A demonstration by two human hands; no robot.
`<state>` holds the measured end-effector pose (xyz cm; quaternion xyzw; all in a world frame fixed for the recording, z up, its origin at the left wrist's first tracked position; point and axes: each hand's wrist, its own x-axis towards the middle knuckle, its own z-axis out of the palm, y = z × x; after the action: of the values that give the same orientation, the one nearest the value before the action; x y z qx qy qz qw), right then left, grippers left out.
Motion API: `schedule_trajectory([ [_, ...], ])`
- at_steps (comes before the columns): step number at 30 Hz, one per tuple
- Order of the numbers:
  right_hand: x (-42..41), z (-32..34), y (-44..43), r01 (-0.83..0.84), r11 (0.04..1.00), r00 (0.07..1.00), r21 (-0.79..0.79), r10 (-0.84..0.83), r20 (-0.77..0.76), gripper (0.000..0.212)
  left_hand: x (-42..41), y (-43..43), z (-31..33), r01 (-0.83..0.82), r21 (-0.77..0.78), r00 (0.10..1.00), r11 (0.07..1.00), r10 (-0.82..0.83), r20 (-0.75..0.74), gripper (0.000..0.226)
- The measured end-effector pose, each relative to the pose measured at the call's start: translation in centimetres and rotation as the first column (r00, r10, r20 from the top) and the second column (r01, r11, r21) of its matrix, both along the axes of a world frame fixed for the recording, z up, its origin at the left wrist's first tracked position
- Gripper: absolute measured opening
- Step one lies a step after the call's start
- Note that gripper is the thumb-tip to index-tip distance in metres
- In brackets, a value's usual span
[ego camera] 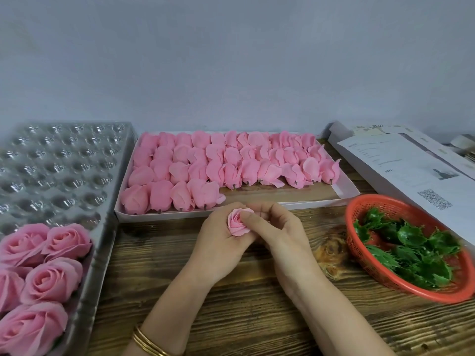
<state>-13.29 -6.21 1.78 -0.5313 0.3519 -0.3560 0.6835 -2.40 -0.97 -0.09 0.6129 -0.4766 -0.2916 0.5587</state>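
Head view: a pink rose [237, 222] sits above the wooden desk [231, 304], cupped in the left hand [221, 242], whose fingers curl round it, while the right hand [277, 232] pinches its outer petal. Behind lies a white box [344, 194] of pink buds; left, a silver tray [102, 227] with finished roses; right, an orange basket [359, 201] of green leaves.

Left hand [218, 242] and right hand [277, 227] pinching pink rose [237, 223], flat box of pink buds [344, 195] behind
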Motion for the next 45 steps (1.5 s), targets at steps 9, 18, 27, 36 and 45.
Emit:
schedule_trajectory([
  [9,0.0,0.0,0.0,-0.016,0.999,0.999,0.052,0.014,0.038,0.037,-0.2,0.1,0.0,-0.084,0.009,0.995,0.996,0.083,0.060,0.032],
  [18,0.3,-0.4,0.7,0.010,1.000,0.990,-0.029,-0.006,0.142,0.022,-0.1,-0.3,-0.1,-0.216,-0.052,0.945,0.975,0.196,-0.261,0.015],
  [27,0.9,-1.4,2.1,-0.046,0.844,0.974,-0.535,-0.081,-0.212,0.033,-0.5,-0.3,0.8,-0.218,-0.054,0.798,0.975,0.146,-0.585,0.016],
  [36,1.1,-1.2,2.0,-0.015,0.772,0.968,-0.635,-0.147,-0.201,0.024,-0.4,0.2,1.7,-0.106,-0.018,0.747,0.994,0.068,-0.662,0.027],
  [45,1.1,-0.5,1.7,-0.180,0.923,0.981,-0.340,0.144,-0.130,0.024,-0.2,0.2,1.9,-0.118,0.009,0.704,0.993,0.090,-0.704,0.036],
])
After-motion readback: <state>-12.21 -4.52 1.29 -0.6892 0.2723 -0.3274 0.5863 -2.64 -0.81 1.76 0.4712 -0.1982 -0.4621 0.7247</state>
